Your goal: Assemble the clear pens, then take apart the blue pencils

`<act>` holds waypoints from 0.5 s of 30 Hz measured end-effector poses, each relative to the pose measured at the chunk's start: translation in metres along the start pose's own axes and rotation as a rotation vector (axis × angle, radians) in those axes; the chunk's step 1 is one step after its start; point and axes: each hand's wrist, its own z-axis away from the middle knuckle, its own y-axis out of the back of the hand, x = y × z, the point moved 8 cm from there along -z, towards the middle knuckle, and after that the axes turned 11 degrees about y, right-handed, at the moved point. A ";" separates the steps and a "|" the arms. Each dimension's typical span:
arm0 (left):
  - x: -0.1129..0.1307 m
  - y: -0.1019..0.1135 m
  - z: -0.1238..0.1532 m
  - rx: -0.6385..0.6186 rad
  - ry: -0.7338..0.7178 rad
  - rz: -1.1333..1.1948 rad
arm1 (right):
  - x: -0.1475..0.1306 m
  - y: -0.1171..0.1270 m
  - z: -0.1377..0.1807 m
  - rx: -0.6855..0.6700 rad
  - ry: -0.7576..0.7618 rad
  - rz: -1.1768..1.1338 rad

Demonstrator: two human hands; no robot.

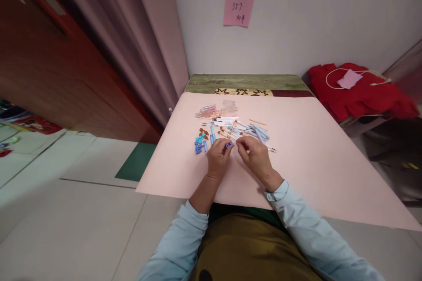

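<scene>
My left hand [217,157] is closed on a small dark blue pen part [228,144], its hollow round end showing between thumb and forefinger. Just to its right, my right hand [256,156] is pinched; whatever lies in its fingertips is too small to make out. Beyond both hands lie white pen refills [227,121] with dark tips, light blue pen barrels [260,132] and several tan pen pieces [225,130]. Left of my left hand sit small blue pieces [198,145], turquoise pieces [199,138] and brown pieces [203,132].
Pale pink paper [296,140] covers most of the table. Clear, thin pen parts [209,112] are heaped toward the back. A red cloth [359,92] with a white cable lies at the right. A wooden door [82,74] and a curtain [148,22] border the left side.
</scene>
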 end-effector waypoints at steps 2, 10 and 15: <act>0.001 0.000 0.000 -0.006 -0.002 -0.004 | -0.004 0.001 -0.002 -0.011 0.036 0.030; 0.002 -0.002 0.001 -0.028 -0.009 -0.010 | -0.007 -0.001 -0.005 -0.060 0.047 0.040; 0.006 -0.003 0.002 -0.037 -0.044 -0.029 | -0.009 -0.006 -0.004 -0.103 0.094 0.117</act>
